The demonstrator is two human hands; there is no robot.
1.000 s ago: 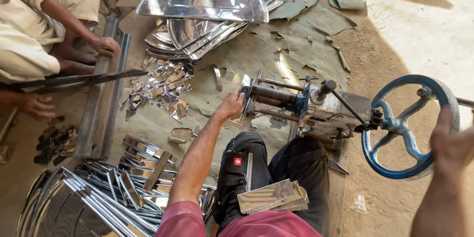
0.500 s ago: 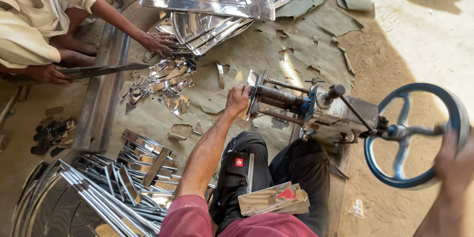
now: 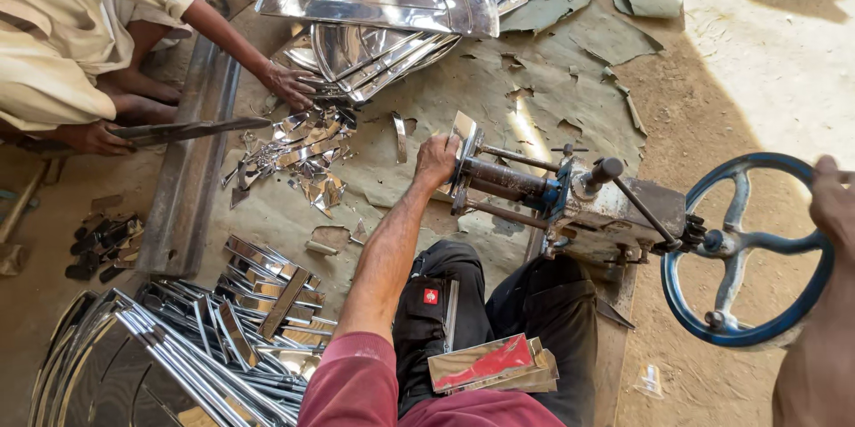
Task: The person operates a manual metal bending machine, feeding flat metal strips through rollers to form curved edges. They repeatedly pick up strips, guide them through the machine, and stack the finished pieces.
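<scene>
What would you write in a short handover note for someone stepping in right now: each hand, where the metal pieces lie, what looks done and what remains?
Left hand: at the shiny strip clamped at the press's front end.
Right hand: on the blue handwheel's rim.
Done: a few bent pieces rest on the lap.
Left: flat strips piled on the ground by the left knee.
Nearby: a co-worker's hand at the scrap offcuts.
</scene>
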